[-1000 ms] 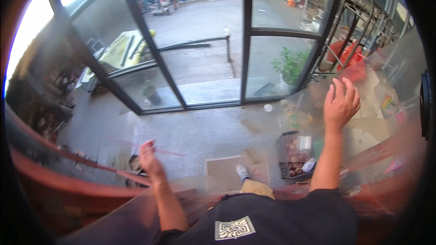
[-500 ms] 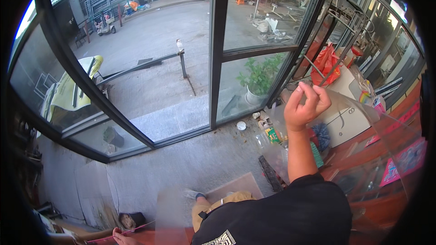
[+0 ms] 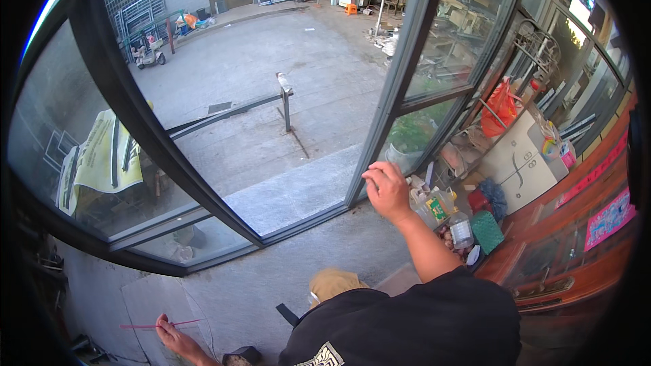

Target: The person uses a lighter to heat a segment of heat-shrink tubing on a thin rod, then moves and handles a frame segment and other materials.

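Note:
At the lower left my left hand [image 3: 178, 340] is closed around a thin pink strip [image 3: 139, 327], which sticks out on both sides of the fingers. My right arm reaches forward, and my right hand [image 3: 388, 193] is raised in front of the lower corner of a dark-framed glass door [image 3: 434, 122]. Its fingers are curled together in a pinch; what lies between them, if anything, is too faint to make out. Below the hands show my black sleeve and a tan-clothed knee [image 3: 336, 285].
Past the doorway lies a concrete yard with a low metal rail [image 3: 227, 114]. Glass panels [image 3: 81, 115] stand at the left. Plastic bottles [image 3: 461, 230], a green box [image 3: 488, 232] and a white cabinet [image 3: 529, 163] are at the right, near a reddish wooden door [image 3: 542, 257]. A dark pot [image 3: 243, 354] sits low.
My right hand has moved left and lower, toward the doorway. The left hand has come up further into view with the pink strip. The clear sheet seen earlier no longer shows distinctly. The view has shifted.

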Tool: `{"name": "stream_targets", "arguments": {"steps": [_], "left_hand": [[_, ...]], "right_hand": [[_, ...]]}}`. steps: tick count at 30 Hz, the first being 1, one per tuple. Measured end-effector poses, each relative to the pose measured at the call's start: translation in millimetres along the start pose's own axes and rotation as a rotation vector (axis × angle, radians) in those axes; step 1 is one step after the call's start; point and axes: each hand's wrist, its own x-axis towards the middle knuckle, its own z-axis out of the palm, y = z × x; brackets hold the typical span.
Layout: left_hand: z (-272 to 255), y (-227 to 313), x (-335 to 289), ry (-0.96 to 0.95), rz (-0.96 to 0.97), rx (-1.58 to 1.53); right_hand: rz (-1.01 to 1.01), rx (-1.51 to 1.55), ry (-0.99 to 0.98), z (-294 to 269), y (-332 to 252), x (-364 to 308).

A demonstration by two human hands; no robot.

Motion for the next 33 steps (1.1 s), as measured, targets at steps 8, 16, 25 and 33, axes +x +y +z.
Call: {"name": "stream_targets", "arguments": {"steps": [8, 16, 25, 33], "left_hand": [[-50, -216, 91, 0.125, -0.186, -0.077], [-151, -220, 139, 0.43, -0.369, 0.091], [-190, -387, 117, 0.56, -0.782, 0.17], [-319, -462, 405, 0.47, -0.501, 0.213]], "right_hand": [[-0.168, 0.363, -0.844, 252, -177, 16], [-1.121, 0.925, -1.208, 441, -545, 3], [-1.318, 0.919, -1.347, 558, -831, -62], [-0.901, 0.29, -1.796, 735, -834, -111]]}}
